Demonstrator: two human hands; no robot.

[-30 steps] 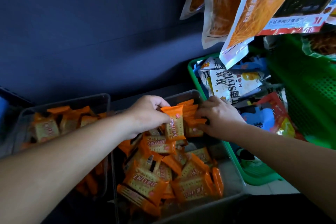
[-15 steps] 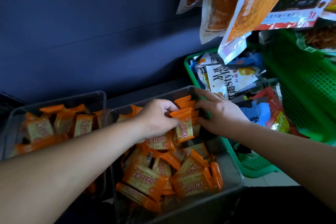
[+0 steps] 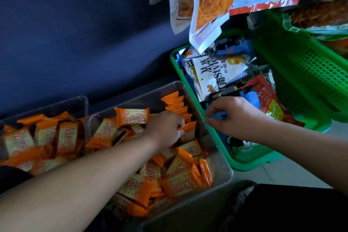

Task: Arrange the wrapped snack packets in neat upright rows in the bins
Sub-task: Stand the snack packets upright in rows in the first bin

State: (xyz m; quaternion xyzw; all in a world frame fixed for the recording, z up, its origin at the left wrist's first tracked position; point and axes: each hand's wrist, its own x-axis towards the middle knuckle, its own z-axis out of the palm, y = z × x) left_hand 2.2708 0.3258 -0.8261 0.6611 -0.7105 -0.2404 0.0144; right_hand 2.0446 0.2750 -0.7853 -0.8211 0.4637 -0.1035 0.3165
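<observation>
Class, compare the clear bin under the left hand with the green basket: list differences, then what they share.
The clear bin has smooth see-through walls; the green basket has green latticed walls. The clear bin holds only orange cracker packets; the green basket holds mixed bags. The left hand reaches into the clear bin, not the green basket. Both are open-topped and hold wrapped snacks.

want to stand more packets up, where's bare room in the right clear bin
Bare floor shows along the right clear bin by its right wall, between the upright row and the loose pile. The left hand, gripping a packet, fills the gap beside the row. The left clear bin is crowded.
</observation>
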